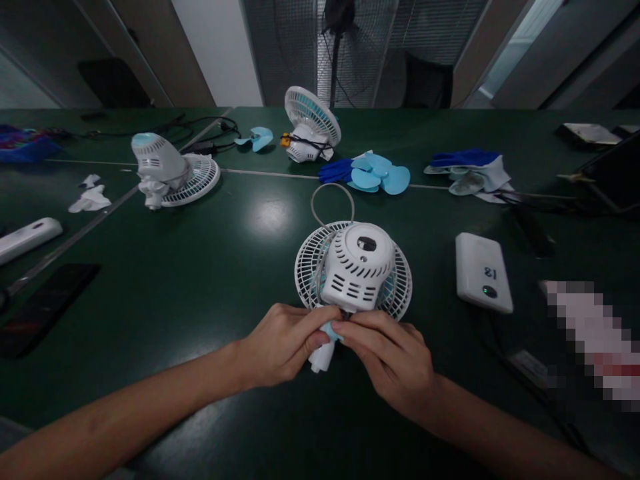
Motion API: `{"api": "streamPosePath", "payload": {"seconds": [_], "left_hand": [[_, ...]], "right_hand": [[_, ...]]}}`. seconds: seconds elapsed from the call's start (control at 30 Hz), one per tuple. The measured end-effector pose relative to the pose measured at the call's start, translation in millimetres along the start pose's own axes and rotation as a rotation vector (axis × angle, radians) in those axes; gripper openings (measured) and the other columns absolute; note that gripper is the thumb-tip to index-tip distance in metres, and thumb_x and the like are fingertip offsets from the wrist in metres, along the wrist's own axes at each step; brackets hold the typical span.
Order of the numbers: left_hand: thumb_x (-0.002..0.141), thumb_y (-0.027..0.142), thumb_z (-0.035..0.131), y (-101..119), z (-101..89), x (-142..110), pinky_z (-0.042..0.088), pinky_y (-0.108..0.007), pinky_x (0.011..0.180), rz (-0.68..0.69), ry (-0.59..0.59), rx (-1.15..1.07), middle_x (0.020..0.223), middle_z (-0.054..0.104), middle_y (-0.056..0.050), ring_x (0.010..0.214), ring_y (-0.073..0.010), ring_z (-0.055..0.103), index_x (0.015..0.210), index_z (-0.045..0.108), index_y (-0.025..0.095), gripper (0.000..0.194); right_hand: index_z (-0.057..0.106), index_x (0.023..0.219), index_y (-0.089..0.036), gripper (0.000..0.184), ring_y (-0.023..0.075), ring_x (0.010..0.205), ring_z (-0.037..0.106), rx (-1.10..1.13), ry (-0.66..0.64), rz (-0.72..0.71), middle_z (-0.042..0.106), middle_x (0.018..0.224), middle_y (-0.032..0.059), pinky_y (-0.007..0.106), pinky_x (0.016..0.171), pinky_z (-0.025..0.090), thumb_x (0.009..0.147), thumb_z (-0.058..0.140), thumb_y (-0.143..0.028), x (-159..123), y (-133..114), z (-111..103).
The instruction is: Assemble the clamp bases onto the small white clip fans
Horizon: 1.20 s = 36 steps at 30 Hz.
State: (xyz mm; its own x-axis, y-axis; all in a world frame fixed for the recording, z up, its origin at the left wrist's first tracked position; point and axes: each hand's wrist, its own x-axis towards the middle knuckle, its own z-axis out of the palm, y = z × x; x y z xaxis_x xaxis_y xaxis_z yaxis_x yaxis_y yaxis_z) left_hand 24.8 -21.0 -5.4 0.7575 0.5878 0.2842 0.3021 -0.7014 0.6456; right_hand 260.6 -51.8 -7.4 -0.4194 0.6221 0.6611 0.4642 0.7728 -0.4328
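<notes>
A small white fan [356,263] lies face down on its round grille [306,267], its motor housing upward. At its near end, a white clip-like base piece [321,358] sticks out toward me. My left hand [285,343] is closed in a pinch around a light blue knob [331,331] beside that piece. From the other side, my right hand [395,357] presses its thumb and fingers on the same knob. The joint under the fingers is mostly hidden. A grey cable [333,185] loops out behind the fan.
Two more white fans, one at the left [165,167] and one at the back [310,127], rest on the dark green table [240,267]. Blue fan blades [380,175], gloves [470,173], a white power bank [484,272] and a black phone [47,307] lie around.
</notes>
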Motion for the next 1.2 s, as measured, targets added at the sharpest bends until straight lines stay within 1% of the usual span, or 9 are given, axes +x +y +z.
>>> {"api": "streamPosePath", "payload": {"seconds": [0.07,0.2,0.27,0.33,0.4,0.7,0.87,1.0,1.2], "left_hand": [[0.113,0.036,0.028,0.1,0.0,-0.2,0.055,-0.03,0.065,-0.003,0.002,0.001,0.085,0.065,-0.004,0.067,-0.0166,0.062,0.13,0.049,0.015,0.034],[0.113,0.036,0.027,0.5,-0.8,-0.5,0.055,-0.029,0.067,-0.015,-0.001,-0.034,0.086,0.064,-0.003,0.069,-0.0164,0.063,0.128,0.049,0.016,0.033],[0.113,0.036,0.027,0.3,-1.2,-0.5,0.056,-0.029,0.068,-0.017,-0.007,-0.043,0.086,0.065,-0.004,0.069,-0.0164,0.063,0.128,0.05,0.016,0.034],[0.113,0.037,0.027,-0.1,-1.3,-0.7,0.056,-0.03,0.068,-0.021,-0.012,-0.043,0.087,0.065,-0.004,0.069,-0.0165,0.063,0.129,0.05,0.016,0.035],[0.113,0.038,0.026,-0.5,-1.0,-0.9,0.056,-0.03,0.067,-0.023,-0.015,-0.041,0.087,0.066,-0.004,0.068,-0.0166,0.063,0.13,0.05,0.015,0.037],[0.113,0.039,0.026,-0.9,0.4,-0.9,0.056,-0.03,0.067,-0.018,-0.018,-0.027,0.088,0.066,-0.005,0.069,-0.0171,0.064,0.132,0.05,0.014,0.039],[0.114,0.04,0.025,-0.6,0.2,-0.7,0.057,-0.03,0.067,-0.007,-0.009,-0.004,0.088,0.067,-0.005,0.069,-0.017,0.065,0.134,0.049,0.014,0.041],[0.114,0.04,0.027,-0.6,0.9,-0.1,0.057,-0.03,0.065,0.007,-0.003,0.02,0.087,0.066,-0.004,0.068,-0.017,0.064,0.132,0.049,0.015,0.038],[0.114,0.04,0.026,-0.9,2.5,0.4,0.056,-0.03,0.063,0.008,-0.013,0.036,0.082,0.064,-0.003,0.066,-0.0165,0.063,0.128,0.05,0.016,0.037]], "right_hand": [[0.069,0.123,-0.018,0.024,0.0122,0.096,0.074,-0.018,0.008,0.01,0.076,0.107,0.0045,0.024,0.072,0.053,0.103,0.059,-0.01,1.0,-0.8,-0.5],[0.07,0.111,-0.019,0.013,0.0126,0.091,0.075,-0.003,0.018,0.038,0.077,0.102,0.0029,0.025,0.075,0.055,0.102,0.061,-0.014,1.8,-1.9,-1.3],[0.07,0.114,-0.019,0.016,0.013,0.094,0.075,-0.018,0.017,0.035,0.077,0.105,0.0037,0.024,0.075,0.055,0.102,0.061,-0.014,0.8,-1.7,-1.2],[0.07,0.122,-0.019,0.023,0.0126,0.095,0.074,-0.033,0.011,0.022,0.076,0.107,0.0049,0.022,0.073,0.056,0.102,0.06,-0.012,-0.2,-1.1,-0.9],[0.07,0.125,-0.019,0.027,0.0116,0.094,0.074,-0.031,0.006,0.003,0.075,0.107,0.0054,0.02,0.072,0.056,0.102,0.058,-0.009,-0.3,-0.6,-0.7],[0.071,0.117,-0.019,0.024,0.0111,0.086,0.074,-0.128,0.012,-0.013,0.075,0.1,0.0047,0.021,0.067,0.054,0.108,0.049,-0.015,3.8,-3.4,-0.3],[0.069,0.116,-0.019,0.017,0.0116,0.087,0.075,-0.147,0.03,0.011,0.077,0.101,0.0039,0.021,0.07,0.055,0.107,0.055,-0.02,3.4,-4.5,1.4],[0.067,0.113,-0.017,0.013,0.0127,0.089,0.075,-0.089,0.032,0.032,0.077,0.1,0.0042,0.023,0.074,0.056,0.105,0.062,-0.025,3.4,-4.8,1.0],[0.067,0.103,-0.019,0.004,0.0116,0.08,0.074,-0.025,0.02,0.083,0.075,0.09,0.001,0.024,0.069,0.053,0.101,0.067,-0.022,1.9,-2.8,-1.5]]}}
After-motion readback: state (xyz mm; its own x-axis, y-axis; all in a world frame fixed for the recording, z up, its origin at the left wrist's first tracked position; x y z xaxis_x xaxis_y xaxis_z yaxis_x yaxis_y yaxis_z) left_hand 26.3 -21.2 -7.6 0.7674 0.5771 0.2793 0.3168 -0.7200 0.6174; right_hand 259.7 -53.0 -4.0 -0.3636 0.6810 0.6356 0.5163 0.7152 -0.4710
